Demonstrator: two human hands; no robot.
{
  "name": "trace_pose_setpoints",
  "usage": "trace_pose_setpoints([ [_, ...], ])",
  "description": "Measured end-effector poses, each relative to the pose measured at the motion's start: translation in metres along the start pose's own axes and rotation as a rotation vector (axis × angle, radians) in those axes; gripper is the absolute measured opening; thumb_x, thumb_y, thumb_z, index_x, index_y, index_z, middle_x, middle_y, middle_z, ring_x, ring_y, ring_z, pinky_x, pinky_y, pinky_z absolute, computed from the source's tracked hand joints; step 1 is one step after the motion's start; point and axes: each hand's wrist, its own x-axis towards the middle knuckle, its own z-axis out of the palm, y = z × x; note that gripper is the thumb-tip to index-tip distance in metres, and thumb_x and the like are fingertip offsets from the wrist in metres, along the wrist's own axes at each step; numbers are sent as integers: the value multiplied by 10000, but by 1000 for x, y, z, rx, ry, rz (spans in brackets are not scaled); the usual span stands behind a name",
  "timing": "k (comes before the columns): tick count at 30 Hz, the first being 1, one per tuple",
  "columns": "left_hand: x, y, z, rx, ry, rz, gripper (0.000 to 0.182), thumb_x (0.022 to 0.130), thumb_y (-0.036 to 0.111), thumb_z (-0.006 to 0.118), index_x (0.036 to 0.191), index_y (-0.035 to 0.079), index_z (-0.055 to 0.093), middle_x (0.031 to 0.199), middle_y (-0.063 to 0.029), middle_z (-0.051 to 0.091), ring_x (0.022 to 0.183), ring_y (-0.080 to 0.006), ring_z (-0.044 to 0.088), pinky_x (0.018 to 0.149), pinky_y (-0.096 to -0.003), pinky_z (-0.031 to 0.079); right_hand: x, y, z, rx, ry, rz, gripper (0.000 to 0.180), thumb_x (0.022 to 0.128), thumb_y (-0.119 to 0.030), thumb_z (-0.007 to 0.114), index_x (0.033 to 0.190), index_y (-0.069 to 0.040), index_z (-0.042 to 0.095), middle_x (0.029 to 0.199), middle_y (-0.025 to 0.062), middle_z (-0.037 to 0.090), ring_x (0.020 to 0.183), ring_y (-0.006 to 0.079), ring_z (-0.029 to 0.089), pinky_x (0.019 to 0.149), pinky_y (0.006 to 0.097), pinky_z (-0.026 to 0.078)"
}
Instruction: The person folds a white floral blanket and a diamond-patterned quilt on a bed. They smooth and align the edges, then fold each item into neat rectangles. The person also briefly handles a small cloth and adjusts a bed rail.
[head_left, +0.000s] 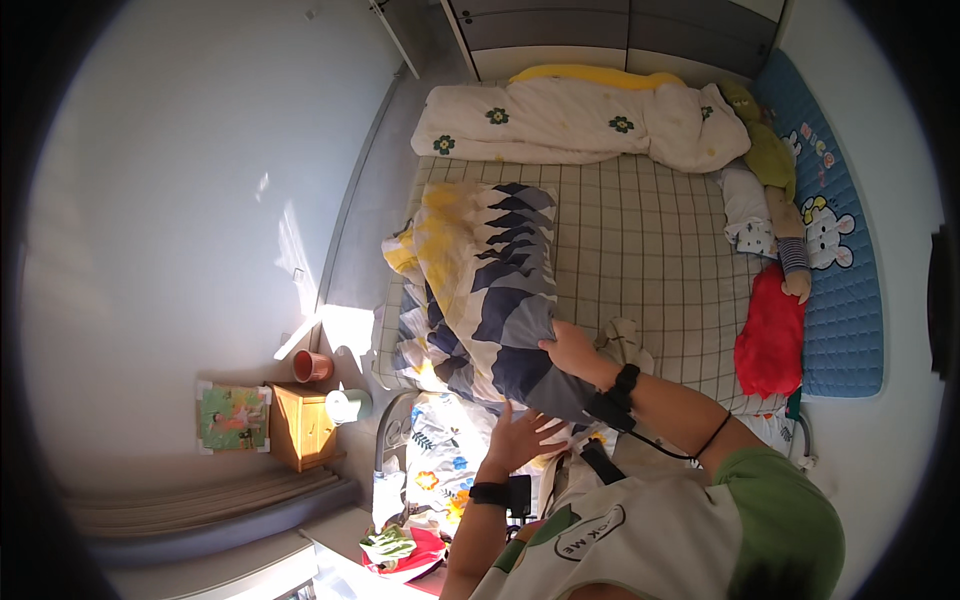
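Note:
A quilt (480, 262) with a navy, grey, white and yellow geometric pattern lies folded on the left part of a bed with a checked sheet (622, 225). My right hand (576, 351) grips the quilt's right edge, fingers bent around the cloth. Below it and to the left, my left hand (523, 441) is spread at the quilt's near edge; no cloth shows between its fingers. Both wrists wear black straps with small devices. Under my left hand, white cloth with flower and leaf prints (435, 442) hangs over the bed's near end.
A rolled cream quilt (540, 124) lies along the far end. Plush toys (772, 157), a red cushion (770, 337) and a blue quilted panel (840, 300) line the right side. A wooden cabinet (319, 424), white round object (347, 406) and reddish bin (312, 366) stand left. The bed's metal frame (381, 427) curves nearby.

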Motion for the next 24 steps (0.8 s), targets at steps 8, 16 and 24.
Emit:
trace_pose_setpoints([
  [8, 104, 28, -55, -321, -7, 161, 1082, 643, 869, 341, 1384, 85, 258, 1434, -191, 244, 1313, -413, 214, 1030, -623, 192, -33, -99, -88, 342, -70, -99, 243, 794, -133, 646, 866, 75, 544, 696, 164, 588, 605, 194, 532, 588, 314, 431],
  [16, 128, 76, -95, -138, 374, 421, 595, 848, 542, 452, 1270, 124, 435, 1243, -97, 511, 1116, -303, 512, 862, -459, 473, -65, -80, -238, 544, 9, 21, 272, 803, -62, 620, 1046, 53, 584, 850, 23, 632, 759, 102, 553, 687, 260, 457],
  [24, 261, 229, 130, 81, 13, 793, 269, 832, 95, 401, 1036, 15, 557, 1059, -93, 605, 1008, -227, 580, 896, -371, 468, 93, 90, -459, 338, 581, 88, 281, 839, -200, 635, 1018, 13, 596, 899, 20, 602, 827, 108, 511, 741, 255, 409],
])
